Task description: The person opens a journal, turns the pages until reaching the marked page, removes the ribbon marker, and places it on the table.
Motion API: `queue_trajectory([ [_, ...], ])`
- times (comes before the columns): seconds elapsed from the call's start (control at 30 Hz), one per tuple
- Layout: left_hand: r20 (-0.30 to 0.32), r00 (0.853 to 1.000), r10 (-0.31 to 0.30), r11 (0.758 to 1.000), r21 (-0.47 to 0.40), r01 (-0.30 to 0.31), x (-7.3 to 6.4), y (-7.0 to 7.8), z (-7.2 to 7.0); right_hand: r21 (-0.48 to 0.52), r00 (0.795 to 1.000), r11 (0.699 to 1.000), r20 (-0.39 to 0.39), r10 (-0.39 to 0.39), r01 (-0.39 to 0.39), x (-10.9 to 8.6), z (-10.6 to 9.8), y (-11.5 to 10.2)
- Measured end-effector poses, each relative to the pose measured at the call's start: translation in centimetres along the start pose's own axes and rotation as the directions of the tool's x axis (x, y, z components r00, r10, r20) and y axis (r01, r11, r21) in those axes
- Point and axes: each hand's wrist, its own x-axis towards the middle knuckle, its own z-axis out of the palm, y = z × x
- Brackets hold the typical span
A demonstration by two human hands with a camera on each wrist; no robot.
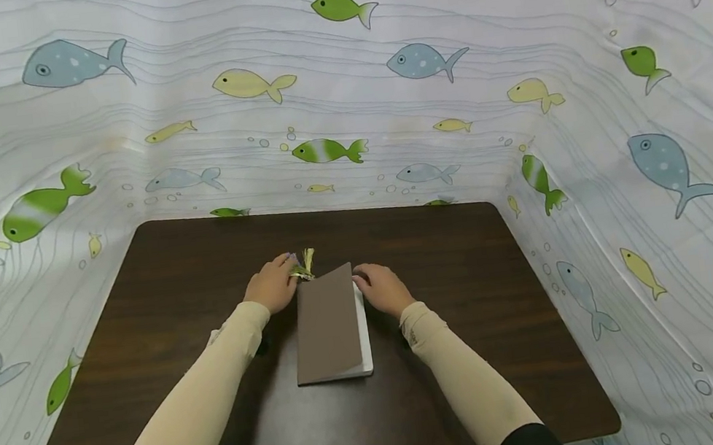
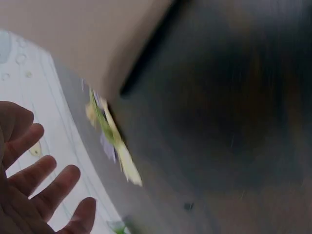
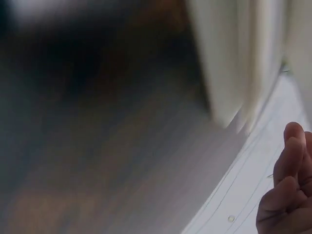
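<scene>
Left hand (image 1: pixel 271 285), fingers loose, is by a sprig (image 2: pixel 127 165) just past the mid-frame book (image 1: pixel 327 328). Right hand (image 1: pixel 385 290)'s at the book's edge, can't tell if gripping. Fish cloth (image 1: pixel 329 101) up top.

And here at the right wrist, the dark brown surface (image 3: pixel 107 161) takes up the whole left and middle, badly blurred and nearly black up top. Over to the upper right, pale book pages (image 3: pixel 229 58) drop in from the top edge, slightly fanned, their lower corners sharpening to points just above that surface! Beyond them, a pale panel (image 3: pixel 301 44) fills the top corner; page or cover, hard to call. Down the right runs a white cloth (image 3: pixel 253 161), thin lines across it, one small ring (image 3: pixel 231 218) near the bottom. And there's the right hand (image 3: pixel 287 187), cut off at the edge, fingers (image 3: pixel 287 158) bent and bunched, their grip impossible to make out.
</scene>
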Motion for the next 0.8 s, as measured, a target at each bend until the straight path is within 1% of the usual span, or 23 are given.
queue_trajectory([
  [0.07,-0.011,1.000,0.017,0.999,-0.039,-0.017,-0.4,0.4,0.5,0.095,1.000,0.995,-0.017,0.008,-0.006,-0.7,0.6,-0.4],
  [0.2,-0.049,0.998,0.046,0.990,-0.133,-0.053,-1.1,1.1,1.4,0.208,0.999,0.978,-0.045,0.016,-0.006,-1.9,1.9,-1.4],
  [0.27,-0.074,0.996,0.049,0.978,-0.199,-0.063,-1.4,1.9,1.5,0.262,0.998,0.965,-0.065,0.014,0.003,-2.3,2.4,-2.1],
  [0.33,-0.096,0.994,0.058,0.961,-0.263,-0.081,-1.8,2.9,1.3,0.298,0.997,0.955,-0.081,0.010,0.015,-2.6,3.0,-2.8],
  [0.4,-0.118,0.989,0.084,0.940,-0.321,-0.118,-2.2,4.1,1.1,0.308,0.996,0.951,-0.085,-0.002,0.028,-3.0,3.7,-3.5],
  [0.43,-0.132,0.986,0.103,0.928,-0.344,-0.143,-2.4,4.7,0.9,0.281,0.996,0.959,-0.085,-0.011,0.034,-3.1,4.0,-3.8],
  [0.5,-0.162,0.975,0.153,0.913,-0.355,-0.203,-2.7,5.8,0.7,0.202,0.996,0.978,-0.085,-0.034,0.050,-3.5,4.5,-4.3],
  [0.57,-0.188,0.960,0.208,0.910,-0.323,-0.261,-3.0,6.5,0.6,0.105,0.994,0.992,-0.088,-0.063,0.072,-3.9,4.8,-4.8],
  [0.63,-0.196,0.947,0.256,0.913,-0.272,-0.303,-3.5,6.8,0.6,-0.002,0.990,0.995,-0.096,-0.101,0.102,-4.4,5.2,-5.1],
  [0.67,-0.194,0.941,0.277,0.917,-0.240,-0.319,-3.7,6.8,0.7,-0.038,0.988,0.993,-0.100,-0.118,0.114,-4.6,5.3,-5.1],
  [0.73,-0.186,0.935,0.302,0.927,-0.173,-0.333,-4.3,6.5,0.8,-0.085,0.984,0.987,-0.105,-0.145,0.136,-4.9,5.6,-5.1],
  [0.8,-0.187,0.933,0.307,0.936,-0.119,-0.332,-4.8,6.2,0.8,-0.117,0.981,0.982,-0.109,-0.159,0.146,-5.3,5.9,-4.9],
])
